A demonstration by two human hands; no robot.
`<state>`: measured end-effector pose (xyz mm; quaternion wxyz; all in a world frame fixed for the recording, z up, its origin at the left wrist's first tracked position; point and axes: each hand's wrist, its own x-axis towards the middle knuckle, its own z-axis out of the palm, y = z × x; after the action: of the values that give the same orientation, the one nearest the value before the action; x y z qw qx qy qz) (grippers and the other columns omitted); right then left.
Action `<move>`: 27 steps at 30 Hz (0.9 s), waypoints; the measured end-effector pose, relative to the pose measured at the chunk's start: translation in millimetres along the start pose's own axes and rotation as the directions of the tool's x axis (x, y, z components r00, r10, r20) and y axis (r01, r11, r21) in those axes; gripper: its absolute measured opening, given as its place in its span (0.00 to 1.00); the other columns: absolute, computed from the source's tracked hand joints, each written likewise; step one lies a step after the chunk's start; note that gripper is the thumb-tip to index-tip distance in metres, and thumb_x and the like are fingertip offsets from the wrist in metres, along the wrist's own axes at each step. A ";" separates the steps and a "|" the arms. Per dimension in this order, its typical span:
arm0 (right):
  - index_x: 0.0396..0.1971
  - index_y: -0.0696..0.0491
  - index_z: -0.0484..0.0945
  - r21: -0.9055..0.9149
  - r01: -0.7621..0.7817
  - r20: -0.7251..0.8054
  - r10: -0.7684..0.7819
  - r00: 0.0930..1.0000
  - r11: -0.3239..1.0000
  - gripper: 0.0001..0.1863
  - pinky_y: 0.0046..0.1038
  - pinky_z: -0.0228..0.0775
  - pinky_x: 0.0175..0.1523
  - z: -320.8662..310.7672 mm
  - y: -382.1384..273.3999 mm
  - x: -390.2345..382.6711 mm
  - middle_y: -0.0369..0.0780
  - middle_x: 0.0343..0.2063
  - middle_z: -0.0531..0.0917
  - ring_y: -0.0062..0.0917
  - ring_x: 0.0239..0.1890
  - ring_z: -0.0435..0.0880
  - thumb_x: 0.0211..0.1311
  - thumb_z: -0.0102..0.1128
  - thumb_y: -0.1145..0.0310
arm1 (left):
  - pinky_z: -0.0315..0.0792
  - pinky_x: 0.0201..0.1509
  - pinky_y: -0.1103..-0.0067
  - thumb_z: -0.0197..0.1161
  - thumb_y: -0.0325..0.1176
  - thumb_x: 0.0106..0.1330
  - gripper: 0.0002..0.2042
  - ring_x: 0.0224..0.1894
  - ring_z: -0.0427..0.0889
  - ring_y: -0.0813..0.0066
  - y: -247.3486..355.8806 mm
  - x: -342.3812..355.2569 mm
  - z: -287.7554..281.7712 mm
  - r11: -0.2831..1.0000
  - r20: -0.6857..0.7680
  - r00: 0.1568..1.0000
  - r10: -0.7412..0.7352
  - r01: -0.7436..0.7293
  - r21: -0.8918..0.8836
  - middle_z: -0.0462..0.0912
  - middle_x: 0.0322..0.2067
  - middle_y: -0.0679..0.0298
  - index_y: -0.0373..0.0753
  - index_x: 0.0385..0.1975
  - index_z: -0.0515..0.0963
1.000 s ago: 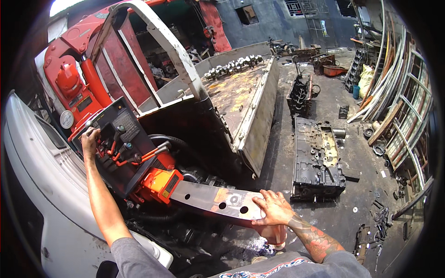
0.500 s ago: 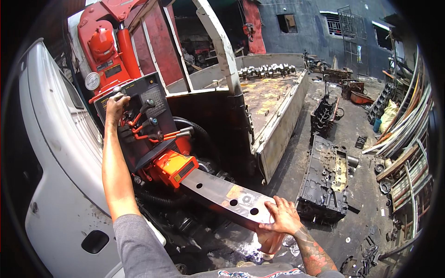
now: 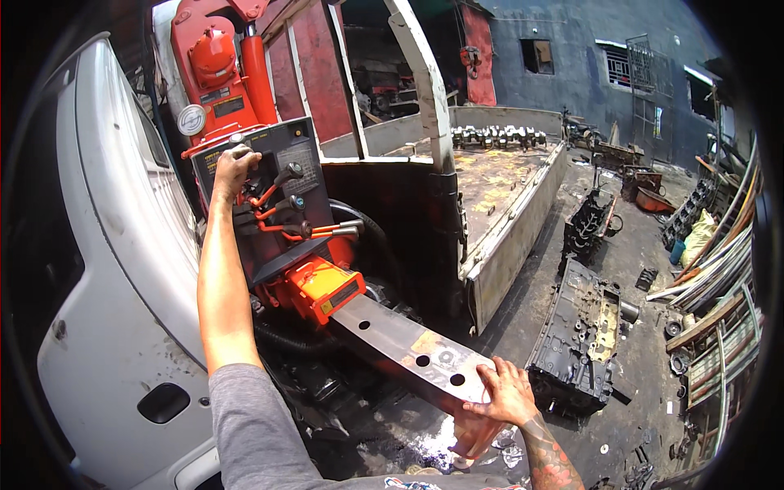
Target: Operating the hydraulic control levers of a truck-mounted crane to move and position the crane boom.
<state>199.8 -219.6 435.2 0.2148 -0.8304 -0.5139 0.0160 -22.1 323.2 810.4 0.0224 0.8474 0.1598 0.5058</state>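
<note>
Looking further left than before, left hand (image 3: 233, 172) seemingly gripping lever (image 3: 238, 151), right hand (image 3: 506, 394) spread over beam (image 3: 400, 340)

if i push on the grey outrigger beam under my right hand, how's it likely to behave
The outrigger beam is probably stiff, being straight, broad metal. It's likely heavy, given its deep side. Tipping seems unlikely, since its far end sits inside the orange housing.
</note>
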 end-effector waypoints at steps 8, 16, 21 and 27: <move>0.67 0.46 0.71 0.016 -0.014 0.056 0.013 0.998 1.000 0.52 0.54 0.49 0.72 0.4 0.7 -0.2 0.54 0.69 0.63 0.50 0.71 0.61 0.44 0.68 0.29 | 0.69 0.32 0.76 0.64 0.39 0.59 0.13 0.24 0.76 0.74 -0.6 0.2 0.6 0.999 0.007 0.999 0.042 -0.042 -0.002 0.80 0.21 0.62 0.35 0.21 0.81; 0.65 0.47 0.72 -0.025 0.022 0.039 -0.021 0.999 0.999 0.52 0.54 0.53 0.70 0.9 -0.9 -0.4 0.55 0.67 0.66 0.50 0.70 0.63 0.44 0.68 0.28 | 0.71 0.33 0.73 0.65 0.34 0.61 0.10 0.25 0.78 0.68 4.0 -1.3 -1.4 0.969 0.013 0.972 0.233 -0.234 0.078 0.81 0.22 0.61 0.35 0.22 0.79; 0.61 0.50 0.75 -0.046 0.054 -0.035 -0.056 0.998 0.997 0.48 0.51 0.58 0.66 -0.8 -4.9 -0.8 0.54 0.64 0.69 0.47 0.66 0.68 0.42 0.73 0.35 | 0.73 0.34 0.74 0.65 0.31 0.64 0.05 0.27 0.79 0.67 -3.8 0.3 -2.6 0.907 0.050 0.946 0.319 -0.320 0.274 0.81 0.24 0.63 0.38 0.27 0.80; 0.60 0.51 0.75 -0.066 0.095 -0.106 -0.102 0.989 0.993 0.47 0.50 0.60 0.64 -0.5 -6.7 0.6 0.54 0.63 0.69 0.47 0.64 0.70 0.43 0.73 0.37 | 0.77 0.39 0.72 0.65 0.36 0.64 0.06 0.32 0.84 0.66 1.2 1.2 4.1 0.923 0.035 0.966 0.256 -0.255 0.287 0.85 0.29 0.63 0.41 0.31 0.84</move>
<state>194.6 -216.7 438.2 0.2179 -0.8096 -0.5421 -0.0558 -17.8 322.8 809.7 -0.1679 0.8543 0.1201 0.4770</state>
